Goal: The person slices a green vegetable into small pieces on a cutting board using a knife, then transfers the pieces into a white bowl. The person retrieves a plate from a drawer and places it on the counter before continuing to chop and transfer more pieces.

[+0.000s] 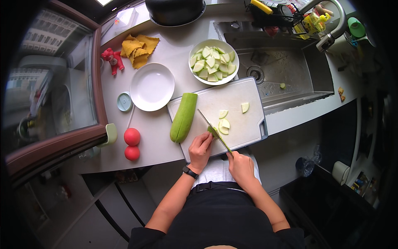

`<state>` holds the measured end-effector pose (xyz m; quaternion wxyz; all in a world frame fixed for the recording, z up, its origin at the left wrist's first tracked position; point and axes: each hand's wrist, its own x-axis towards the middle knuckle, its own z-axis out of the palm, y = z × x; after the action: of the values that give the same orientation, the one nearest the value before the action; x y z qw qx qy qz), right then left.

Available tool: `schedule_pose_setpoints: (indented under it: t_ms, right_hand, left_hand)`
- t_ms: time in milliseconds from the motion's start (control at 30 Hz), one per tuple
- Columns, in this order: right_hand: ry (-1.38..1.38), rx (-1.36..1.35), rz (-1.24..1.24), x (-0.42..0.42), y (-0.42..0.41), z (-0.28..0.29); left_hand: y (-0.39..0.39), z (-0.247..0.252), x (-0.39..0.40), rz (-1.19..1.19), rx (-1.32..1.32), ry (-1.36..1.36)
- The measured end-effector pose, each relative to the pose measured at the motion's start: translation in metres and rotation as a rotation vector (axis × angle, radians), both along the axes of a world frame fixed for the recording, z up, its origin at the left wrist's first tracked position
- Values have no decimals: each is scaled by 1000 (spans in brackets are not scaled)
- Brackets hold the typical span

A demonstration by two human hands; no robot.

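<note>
My right hand (241, 168) grips the handle of a kitchen knife (214, 129), its blade pointing up and left over a white cutting board (239, 93). Held in the fingertips of my left hand (200, 151), a small green squash piece (212, 130) lies against the blade; the knife partly hides it. Several pale cut slices (223, 114) are scattered right of the blade. A longer green squash piece (184, 118), with a lengthwise cut line, rests on the board's left side. Beyond the board, a white bowl (192, 73) is full of cut squash pieces (214, 62).
An empty white plate (152, 87) stands left of the board, near a yellow cloth (138, 49), a red bear figurine (113, 60), a round light-blue lid (124, 101) and a red double-ball object (132, 137). A steel sink (286, 68) with a faucet (339, 25) lies right. An open window (101, 77) borders the left.
</note>
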<state>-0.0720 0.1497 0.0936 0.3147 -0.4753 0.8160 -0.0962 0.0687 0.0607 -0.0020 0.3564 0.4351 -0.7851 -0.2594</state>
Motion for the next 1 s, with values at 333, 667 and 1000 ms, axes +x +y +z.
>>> schedule_pose_setpoints:
  t_ms: [333, 667, 1000]
  right_hand:
    - [-60, -138, -7, -10, 3, -19]
    - [-76, -169, -24, -7, 4, 11]
    - [-52, -105, -22, -4, 7, 10]
  left_hand:
    - [0, -1, 1, -3, -4, 3]
    - [2, -5, 1, 6, 6, 18]
    - [2, -5, 1, 12, 11, 14]
